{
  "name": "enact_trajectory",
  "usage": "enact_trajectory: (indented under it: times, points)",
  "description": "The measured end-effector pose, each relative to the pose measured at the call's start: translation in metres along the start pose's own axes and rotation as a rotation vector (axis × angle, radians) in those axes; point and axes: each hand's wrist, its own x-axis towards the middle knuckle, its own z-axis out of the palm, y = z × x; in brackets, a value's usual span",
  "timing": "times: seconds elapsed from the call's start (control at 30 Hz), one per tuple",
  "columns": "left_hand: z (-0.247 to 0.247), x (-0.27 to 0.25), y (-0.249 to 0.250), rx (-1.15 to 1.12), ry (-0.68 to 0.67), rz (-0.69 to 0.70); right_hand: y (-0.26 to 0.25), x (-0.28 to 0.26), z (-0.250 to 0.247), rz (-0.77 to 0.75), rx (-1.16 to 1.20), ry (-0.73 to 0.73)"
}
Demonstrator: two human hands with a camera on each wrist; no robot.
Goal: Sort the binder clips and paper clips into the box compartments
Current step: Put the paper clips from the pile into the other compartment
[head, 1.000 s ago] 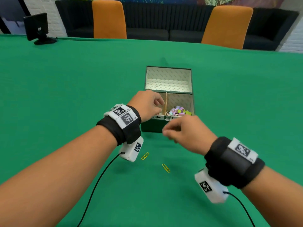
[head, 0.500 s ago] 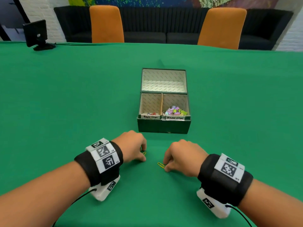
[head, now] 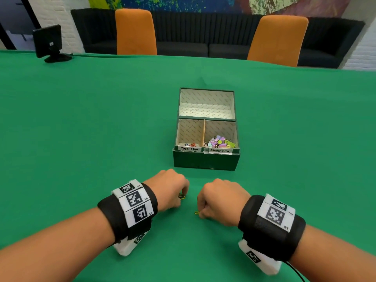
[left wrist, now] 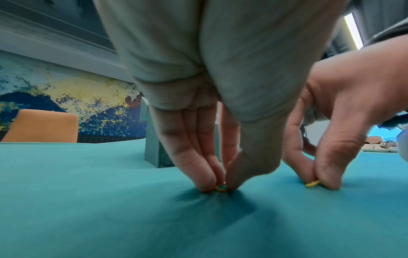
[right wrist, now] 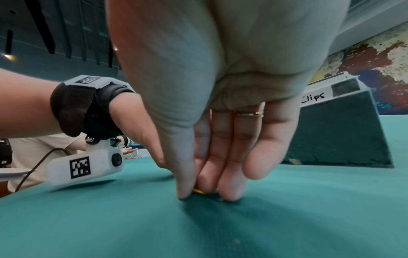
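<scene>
The left hand [head: 168,188] is down on the green table [head: 81,139] just in front of the box [head: 205,159], thumb and fingertips [left wrist: 198,178] nearly closed on a yellow paper clip [left wrist: 221,188] that lies on the cloth; the right hand [head: 220,200], beside it and also in front of the box, pinches a second yellow paper clip [head: 197,212] between thumb and fingers, that clip touching the cloth too; the hands are near each other but apart; the box stands open, its left compartment labelled Paper Clips [head: 189,148] holding a few clips, its right holding the binder clips [head: 220,141]; bare cloth spreads wide to either side of the box.
</scene>
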Motion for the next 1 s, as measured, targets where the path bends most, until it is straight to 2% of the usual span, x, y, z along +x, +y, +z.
enact_trajectory:
  times: [0.13,0.23,0.33,0.43,0.63,0.7,0.8,0.87,0.97,1.0]
  points:
    - [0.005,0.001,0.001,-0.006,-0.010,-0.006,-0.004,-0.002,0.001,-0.009,-0.042,0.004]
    - [0.005,0.003,0.001,-0.014,-0.013,-0.006,-0.004,-0.003,-0.003,0.013,0.047,-0.010]
    - [0.005,0.002,-0.001,-0.043,0.001,-0.005,0.002,0.000,-0.016,0.048,0.165,0.055]
    - [0.006,0.000,-0.003,-0.076,0.022,-0.003,0.011,0.007,-0.037,0.033,0.243,0.191]
    - [0.003,-0.003,-0.006,-0.107,0.052,0.024,0.024,0.033,-0.074,0.013,0.416,0.624]
    - [-0.010,-0.004,-0.011,-0.178,0.122,0.015,0.026,0.044,-0.081,0.025,0.467,0.720]
    - [-0.036,-0.001,-0.020,-0.303,0.316,-0.019,0.027,0.058,-0.085,0.042,0.489,0.823]
    - [-0.052,0.003,-0.027,-0.381,0.445,-0.051,0.029,0.065,-0.081,0.056,0.430,0.781]
    - [-0.073,0.010,-0.037,-0.473,0.622,-0.092,0.030,0.068,-0.071,0.089,0.319,0.610]
    - [-0.079,0.013,-0.039,-0.496,0.670,-0.095,0.031,0.067,-0.069,0.090,0.338,0.614]
